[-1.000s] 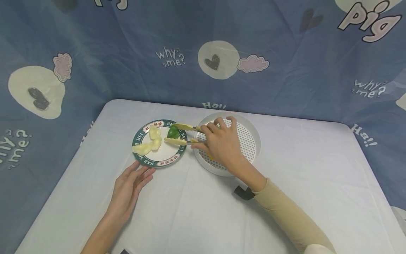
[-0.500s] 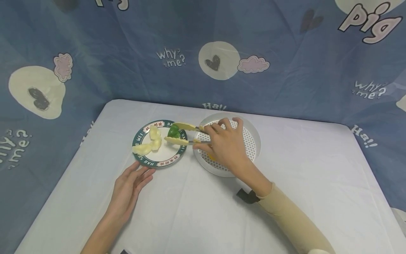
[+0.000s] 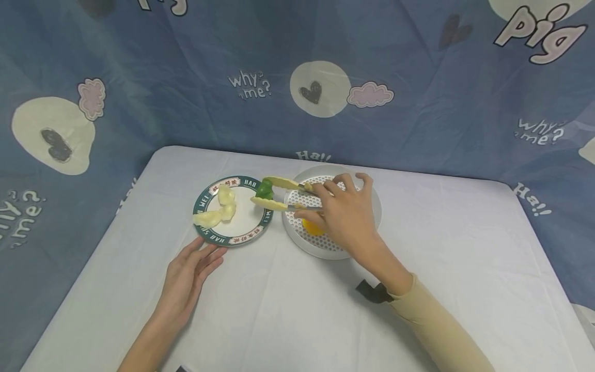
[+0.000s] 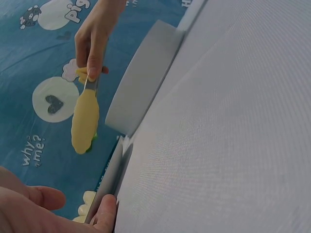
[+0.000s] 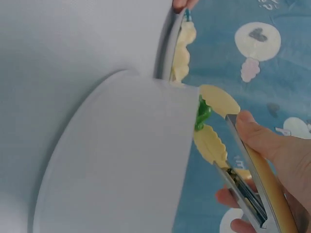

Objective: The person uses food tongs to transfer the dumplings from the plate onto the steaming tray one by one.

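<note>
My right hand [image 3: 346, 217] grips metal tongs with yellow tips [image 3: 271, 204]; a green piece [image 3: 265, 189] sits between the tips, over the right rim of the green-edged plate [image 3: 246, 237]. In the right wrist view the same green piece [image 5: 203, 112] shows between both tips, with thumb and fingers of my right hand [image 5: 277, 165] round the handles. My left hand [image 3: 186, 279] touches the plate's near-left edge, fingers extended. Pale yellow pieces [image 3: 209, 219] lie on the plate's left part.
Right of the plate stands a round, light grey pan with a perforated base [image 3: 297, 238], partly under my right hand and the tongs. A yellow-orange piece [image 3: 313, 228] lies in it. Behind the white table [image 3: 288, 320] hangs a blue printed cloth [image 3: 418, 129].
My right hand has moved to the right with the tongs, and the green piece has moved with them from over the plate's inner part to its right rim. My left hand stays put.
</note>
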`<state>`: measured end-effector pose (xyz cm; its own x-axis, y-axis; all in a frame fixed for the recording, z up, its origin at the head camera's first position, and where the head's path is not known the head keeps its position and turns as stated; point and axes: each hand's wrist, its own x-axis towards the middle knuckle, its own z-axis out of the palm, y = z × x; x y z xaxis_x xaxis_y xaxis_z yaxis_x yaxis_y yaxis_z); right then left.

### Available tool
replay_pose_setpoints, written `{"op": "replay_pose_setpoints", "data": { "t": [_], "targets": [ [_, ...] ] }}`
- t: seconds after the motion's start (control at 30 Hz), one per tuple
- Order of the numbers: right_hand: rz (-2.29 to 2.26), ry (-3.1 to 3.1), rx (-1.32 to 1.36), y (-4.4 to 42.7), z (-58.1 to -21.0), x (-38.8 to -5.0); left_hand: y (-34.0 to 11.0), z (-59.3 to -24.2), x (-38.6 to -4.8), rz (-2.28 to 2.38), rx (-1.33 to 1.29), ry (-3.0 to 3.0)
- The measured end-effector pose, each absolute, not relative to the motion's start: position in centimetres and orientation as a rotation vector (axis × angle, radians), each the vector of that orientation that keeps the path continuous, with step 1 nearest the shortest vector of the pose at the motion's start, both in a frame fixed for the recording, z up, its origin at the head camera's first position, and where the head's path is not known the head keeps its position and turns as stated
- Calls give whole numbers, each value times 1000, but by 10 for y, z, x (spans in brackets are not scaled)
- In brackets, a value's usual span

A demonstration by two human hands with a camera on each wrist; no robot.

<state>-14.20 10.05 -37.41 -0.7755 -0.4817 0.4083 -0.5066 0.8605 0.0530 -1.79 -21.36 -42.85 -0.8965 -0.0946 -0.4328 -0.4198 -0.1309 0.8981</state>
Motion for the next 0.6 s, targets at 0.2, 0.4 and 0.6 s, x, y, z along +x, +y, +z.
{"op": "replay_pose_setpoints", "data": {
  "t": [0.2, 0.4, 0.6],
  "targets": [
    [83, -2622, 697, 111, -371, -141, -214, -429, -17, 2132, -577, 1911],
    [118, -2629, 673, 121, -368, -137, -214, -429, -17, 2129, -571, 1916],
    [127, -2650, 630, 131, -366, -134, -214, -429, -17, 2125, -578, 1914]
  ]
}}
